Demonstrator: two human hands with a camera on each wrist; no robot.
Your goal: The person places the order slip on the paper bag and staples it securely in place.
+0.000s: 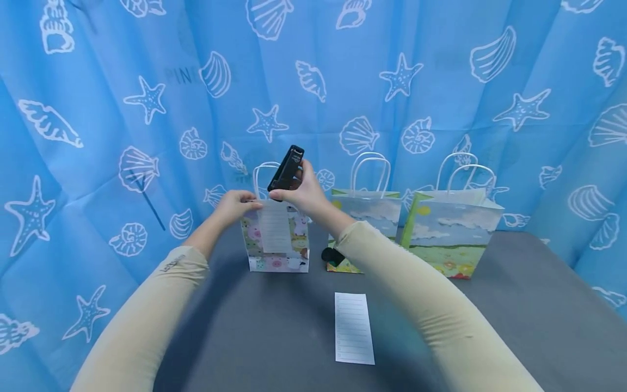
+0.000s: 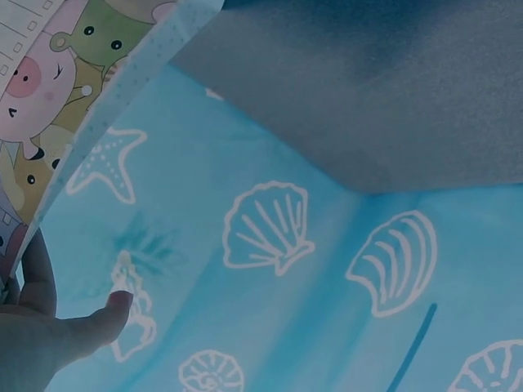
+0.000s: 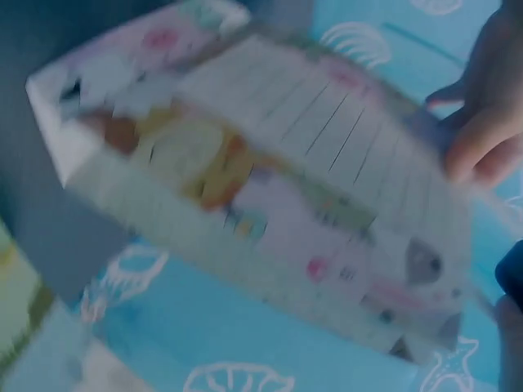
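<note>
1. Black stapler (image 1: 289, 166), grasped by the right grip (image 1: 309, 190) near the bag (image 1: 277, 265)'s top; closing carelessly, it could nip the left grip (image 1: 232, 208).
2. Left grip seems to pinch bag and sheet (image 1: 275, 231) together; slack pressure might let the sheet slip; hard pushing could tip the bag.

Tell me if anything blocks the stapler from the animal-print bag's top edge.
Nothing visible stands directly between the black stapler and the animal-print bag below it. Nearby are the left grip, at the top edge's left side, by the lined paper, and the white handle, showing left of the stapler.
</note>
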